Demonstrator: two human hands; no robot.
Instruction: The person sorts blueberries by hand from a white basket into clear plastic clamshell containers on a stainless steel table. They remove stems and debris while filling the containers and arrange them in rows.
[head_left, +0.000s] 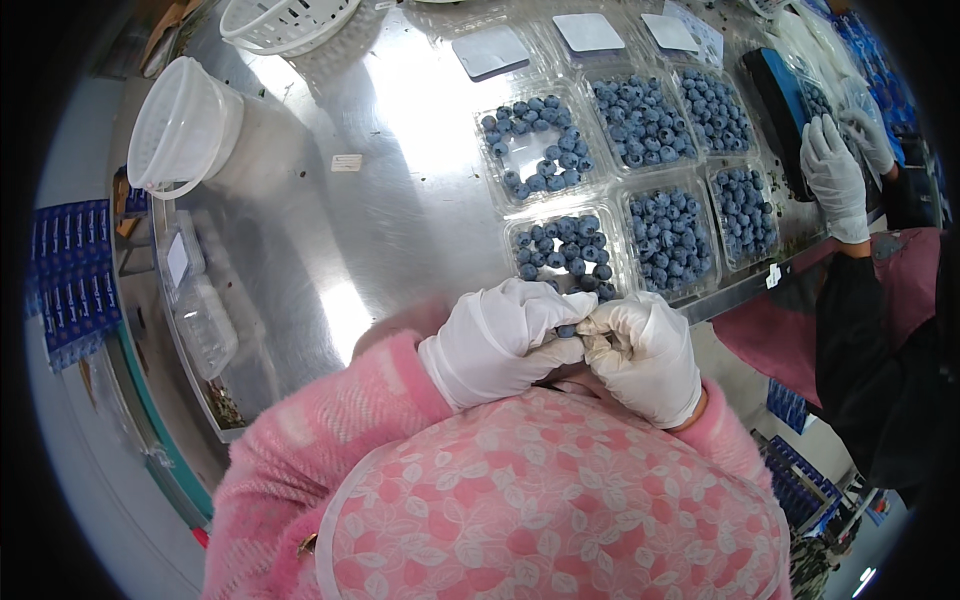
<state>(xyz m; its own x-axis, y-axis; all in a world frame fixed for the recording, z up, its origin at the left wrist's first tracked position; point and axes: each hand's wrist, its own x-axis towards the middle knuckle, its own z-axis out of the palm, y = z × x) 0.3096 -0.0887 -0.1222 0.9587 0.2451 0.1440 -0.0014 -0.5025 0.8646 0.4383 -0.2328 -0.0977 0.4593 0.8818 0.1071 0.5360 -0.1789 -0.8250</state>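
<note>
A single blueberry (566, 330) sits between the thumb and forefinger of my left hand (502, 341), in a white glove. My right hand (643, 356), gloved too, has its fingers curled, their tips against the berry's right side. Whether they pinch the berry or something on it cannot be made out. Just beyond my hands stands an open clear plastic clamshell (512, 251), partly filled with blueberries (577, 251); my hands cover its near edge. Behind it another clamshell (495, 176) has berries around a bare patch of its floor.
Fuller clamshells of blueberries (671, 240) stand to the right on the steel table (405, 247). A white bucket (184, 124) and a perforated basket (289, 26) are far left. Empty clamshells (202, 330) lie at the left edge. A co-worker's gloved hands (832, 176) work at right, beside a black-and-blue device (780, 97).
</note>
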